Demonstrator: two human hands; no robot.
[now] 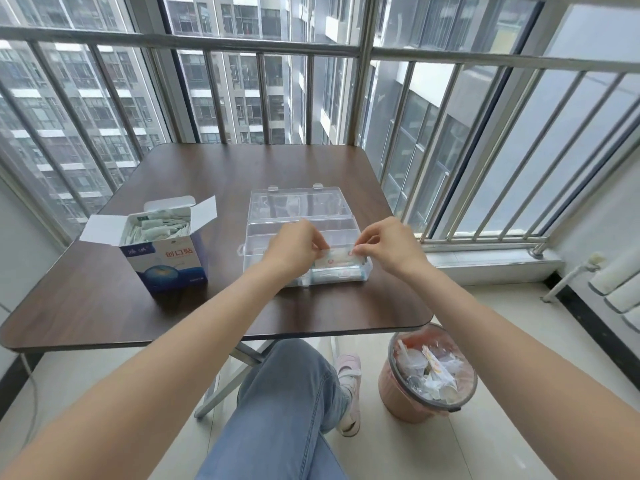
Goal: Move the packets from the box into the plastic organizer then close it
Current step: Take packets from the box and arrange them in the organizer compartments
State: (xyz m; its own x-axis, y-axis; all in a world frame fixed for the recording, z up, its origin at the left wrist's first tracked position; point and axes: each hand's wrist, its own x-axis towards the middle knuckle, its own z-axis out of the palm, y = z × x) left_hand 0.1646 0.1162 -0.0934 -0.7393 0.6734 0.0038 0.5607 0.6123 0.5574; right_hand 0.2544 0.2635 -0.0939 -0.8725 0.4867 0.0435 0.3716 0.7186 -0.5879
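Evidently mid-transfer, the left hand (294,249) and right hand (388,245) pinch one packet (341,259) over the plastic organizer (301,209) (lid open); next, seat it, then return to the box (166,258).

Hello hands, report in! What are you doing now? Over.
Left hand and right hand pinching one packet over the open organizer. Box still full. Nothing blocking.

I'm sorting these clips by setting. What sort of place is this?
Probably an enclosed high-rise apartment balcony: barred windows facing apartment towers, a small folding table, and a waste bin on the tiled floor.
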